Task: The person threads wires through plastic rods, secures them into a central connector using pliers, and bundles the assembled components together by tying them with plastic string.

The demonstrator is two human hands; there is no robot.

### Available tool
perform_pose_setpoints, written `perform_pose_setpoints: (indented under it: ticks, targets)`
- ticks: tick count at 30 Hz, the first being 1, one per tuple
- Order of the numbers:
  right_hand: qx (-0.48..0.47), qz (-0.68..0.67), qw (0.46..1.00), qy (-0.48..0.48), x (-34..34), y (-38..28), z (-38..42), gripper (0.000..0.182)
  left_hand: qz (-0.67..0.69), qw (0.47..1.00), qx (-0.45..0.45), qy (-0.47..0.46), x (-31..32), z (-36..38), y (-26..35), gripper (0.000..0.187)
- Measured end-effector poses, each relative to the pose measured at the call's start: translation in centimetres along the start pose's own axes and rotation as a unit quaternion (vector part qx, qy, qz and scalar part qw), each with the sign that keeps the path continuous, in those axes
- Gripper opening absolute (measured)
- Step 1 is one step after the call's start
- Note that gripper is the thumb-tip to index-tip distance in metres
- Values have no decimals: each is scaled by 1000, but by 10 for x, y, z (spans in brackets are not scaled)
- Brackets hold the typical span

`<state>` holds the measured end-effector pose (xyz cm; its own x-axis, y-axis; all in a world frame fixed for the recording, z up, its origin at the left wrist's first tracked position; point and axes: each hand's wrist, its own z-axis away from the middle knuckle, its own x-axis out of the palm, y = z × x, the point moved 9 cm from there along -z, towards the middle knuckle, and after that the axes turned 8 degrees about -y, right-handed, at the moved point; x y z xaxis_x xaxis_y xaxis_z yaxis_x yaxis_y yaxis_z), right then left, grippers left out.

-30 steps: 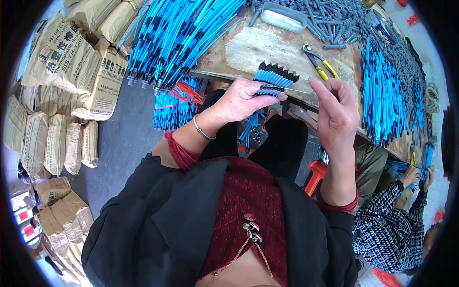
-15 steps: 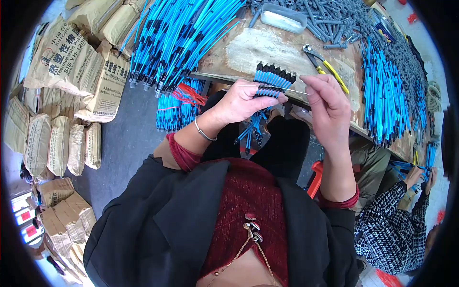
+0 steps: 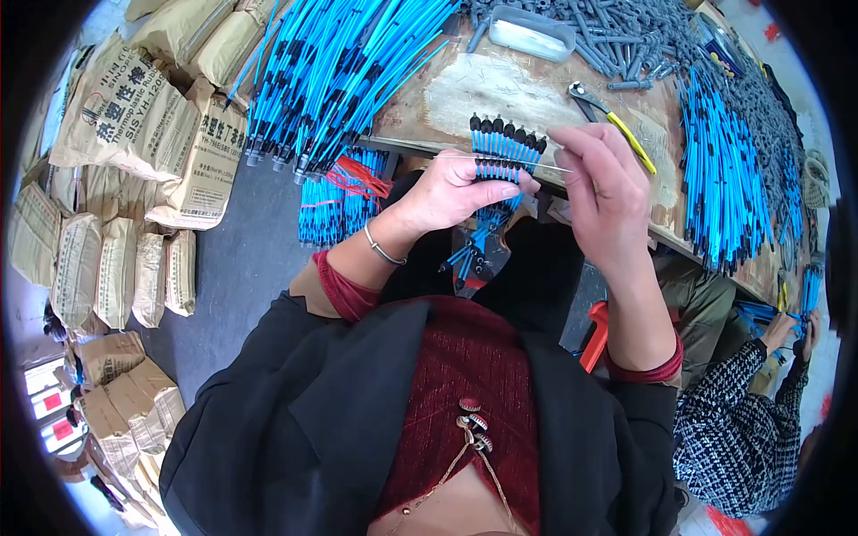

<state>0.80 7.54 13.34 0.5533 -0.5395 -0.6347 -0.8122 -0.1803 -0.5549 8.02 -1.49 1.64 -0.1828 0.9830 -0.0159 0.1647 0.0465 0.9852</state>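
Note:
My left hand (image 3: 456,189) is closed around a flat row of thin blue tubes (image 3: 502,143) with black tips, fanned side by side above the thumb. A thin pale strand (image 3: 541,164) runs across the row, from my left fingers toward my right hand. Pinched at the strand's right end is my right hand (image 3: 612,192), its fingers bent and close together. I cannot make out whether the strand is wire or thread. Below the left hand hang the lower ends of blue tubes (image 3: 478,241), above my lap.
On the wooden table (image 3: 483,89) lie big bundles of blue tubes (image 3: 344,71), yellow-handled pliers (image 3: 626,134), a clear plastic box (image 3: 532,36) and heaped grey plastic parts (image 3: 617,36). Paper sacks (image 3: 134,116) stand at left. A person in a patterned sleeve (image 3: 728,384) handles tubes at right.
My right hand has come slightly lower and inward along the strand. The held row of tubes has shifted a little left. My left hand keeps its grip.

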Motion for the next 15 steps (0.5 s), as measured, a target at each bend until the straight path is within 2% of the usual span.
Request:
perform_pose_setpoints:
  ticks: [3,8,15]
  targets:
    - [7,-11,1000,9,2,0,1,15,16,999,32,27,-3,1,1,17]
    - [26,-64,997,20,4,11,6,17,55,998,1,14,-1,1,-2,9]
    - [-23,10,1000,-5,6,-6,-2,24,33,999,16,-10,1,0,1,13]
